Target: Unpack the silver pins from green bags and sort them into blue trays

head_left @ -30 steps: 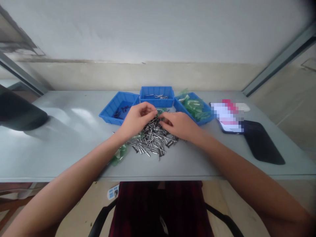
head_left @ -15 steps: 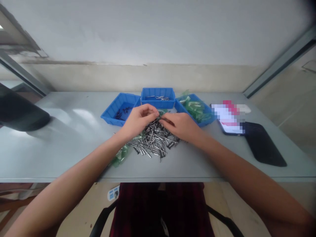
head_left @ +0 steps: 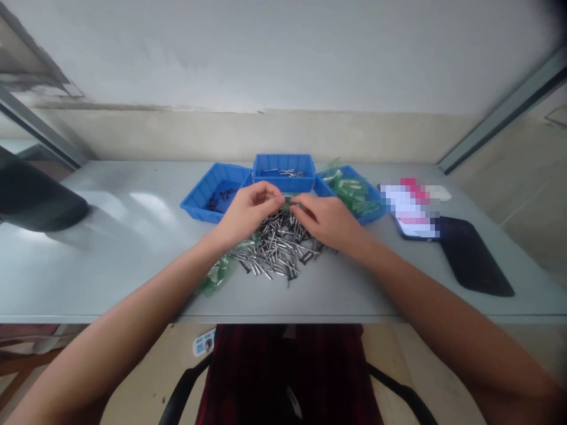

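Note:
Above the far part of a loose pile of metal pins and dark screws (head_left: 277, 251), both hands meet almost fingertip to fingertip. My left hand (head_left: 253, 212) is closed, thumb against forefinger, at a small piece of green plastic. My right hand (head_left: 325, 221) has its fingers bent and thumb close to them; what lies between them is too small to tell. Behind the hands a blue bin (head_left: 283, 183) holds some pins. The left blue bin (head_left: 199, 210) contains dark screws. Green plastic packets (head_left: 354, 192) fill the right bin. Another green packet (head_left: 215, 277) lies left of the pile.
A dark cylinder (head_left: 39, 195) lies at the left of the grey table (head_left: 110, 283). On the right are a lit phone (head_left: 410, 212), a black flat object (head_left: 478, 260) and a white object (head_left: 440, 193). A wall rises behind the table.
My right hand's fingertips have shifted slightly up and apart from my left hand's fingertips. The green plastic between the hands shows less. The whole view has shifted slightly.

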{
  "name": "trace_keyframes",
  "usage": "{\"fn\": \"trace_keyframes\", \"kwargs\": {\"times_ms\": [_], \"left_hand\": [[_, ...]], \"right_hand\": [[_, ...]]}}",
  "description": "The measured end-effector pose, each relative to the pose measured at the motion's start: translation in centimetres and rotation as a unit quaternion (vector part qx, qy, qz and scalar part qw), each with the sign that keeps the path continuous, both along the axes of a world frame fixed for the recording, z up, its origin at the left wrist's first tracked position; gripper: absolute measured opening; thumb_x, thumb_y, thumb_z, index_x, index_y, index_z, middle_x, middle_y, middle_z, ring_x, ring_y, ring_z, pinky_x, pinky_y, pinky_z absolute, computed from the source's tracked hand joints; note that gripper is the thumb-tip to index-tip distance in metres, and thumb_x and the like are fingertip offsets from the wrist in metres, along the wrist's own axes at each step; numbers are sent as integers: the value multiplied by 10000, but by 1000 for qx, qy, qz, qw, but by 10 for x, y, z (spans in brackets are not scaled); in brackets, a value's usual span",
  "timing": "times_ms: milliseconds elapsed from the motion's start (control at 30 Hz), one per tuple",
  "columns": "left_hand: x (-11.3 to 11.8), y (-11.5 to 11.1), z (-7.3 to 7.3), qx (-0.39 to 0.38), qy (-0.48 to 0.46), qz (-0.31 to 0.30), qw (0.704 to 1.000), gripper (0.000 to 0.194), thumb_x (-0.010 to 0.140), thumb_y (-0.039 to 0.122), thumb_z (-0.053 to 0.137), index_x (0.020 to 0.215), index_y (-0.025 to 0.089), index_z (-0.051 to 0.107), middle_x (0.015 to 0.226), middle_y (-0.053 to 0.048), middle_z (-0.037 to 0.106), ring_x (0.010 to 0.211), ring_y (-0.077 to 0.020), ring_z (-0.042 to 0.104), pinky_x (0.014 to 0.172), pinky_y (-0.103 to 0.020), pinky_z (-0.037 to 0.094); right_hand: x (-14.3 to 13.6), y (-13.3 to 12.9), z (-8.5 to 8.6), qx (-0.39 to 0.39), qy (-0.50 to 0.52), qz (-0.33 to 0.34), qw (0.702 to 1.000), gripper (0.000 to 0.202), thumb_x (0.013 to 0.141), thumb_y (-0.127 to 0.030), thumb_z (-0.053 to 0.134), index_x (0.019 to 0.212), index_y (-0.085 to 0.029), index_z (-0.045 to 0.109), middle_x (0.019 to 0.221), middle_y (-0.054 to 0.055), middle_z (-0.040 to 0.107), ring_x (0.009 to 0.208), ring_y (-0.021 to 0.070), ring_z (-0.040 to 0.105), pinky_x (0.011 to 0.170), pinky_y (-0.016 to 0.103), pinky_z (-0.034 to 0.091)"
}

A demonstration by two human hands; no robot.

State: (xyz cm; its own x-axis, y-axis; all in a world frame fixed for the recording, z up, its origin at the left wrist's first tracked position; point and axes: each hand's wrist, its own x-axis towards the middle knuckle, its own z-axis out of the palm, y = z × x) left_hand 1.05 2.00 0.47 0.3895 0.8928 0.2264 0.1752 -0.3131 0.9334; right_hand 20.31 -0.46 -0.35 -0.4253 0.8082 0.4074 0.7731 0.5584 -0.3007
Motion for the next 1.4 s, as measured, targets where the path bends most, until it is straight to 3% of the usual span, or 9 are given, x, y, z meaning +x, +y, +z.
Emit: {"fn": "trace_keyframes", "kwargs": {"times_ms": [700, 1000, 1267, 1400], "left_hand": [[-1, -2, 4, -36, -10, -8, 999, 125, 807, 284, 668, 850, 167, 674, 811, -33, 628, 700, -107, 545, 661, -244, 456], [-1, -3, 0, -81, -24, -43, 996, 164, 783, 292, 693, 896, 174, 698, 830, -38, 670, 729, -116, 587, 700, -259, 486], [-1, -4, 4, -103, -35, -87, 990, 169, 828, 345, 652, 834, 179, 687, 848, -30, 646, 793, -118, 588, 742, -255, 479], [-3, -3, 3, -80, 4, -91, 993, 198, 844, 371, 630, 791, 185, 674, 810, -22, 622, 744, -117, 560, 707, -265, 455]], "right_hand": [[0, -1, 4, 1, 16, 2, 1000, 265, 942, -283, 386, 914, -164, 622, 779, 35, 663, 650, 134, 557, 609, 263, 337], [-4, -6, 6, 11, 14, 35, 999, 242, 937, -273, 400, 794, -173, 568, 645, -2, 559, 558, 105, 439, 559, 256, 292], [-3, -6, 6, 12, 11, 34, 999, 309, 951, -380, 439, 767, -171, 576, 638, -4, 561, 585, 110, 475, 569, 257, 305], [-1, -2, 6, 4, 20, 34, 999, 311, 931, -414, 489, 754, -175, 579, 641, -11, 574, 598, 108, 505, 577, 251, 323]]}}
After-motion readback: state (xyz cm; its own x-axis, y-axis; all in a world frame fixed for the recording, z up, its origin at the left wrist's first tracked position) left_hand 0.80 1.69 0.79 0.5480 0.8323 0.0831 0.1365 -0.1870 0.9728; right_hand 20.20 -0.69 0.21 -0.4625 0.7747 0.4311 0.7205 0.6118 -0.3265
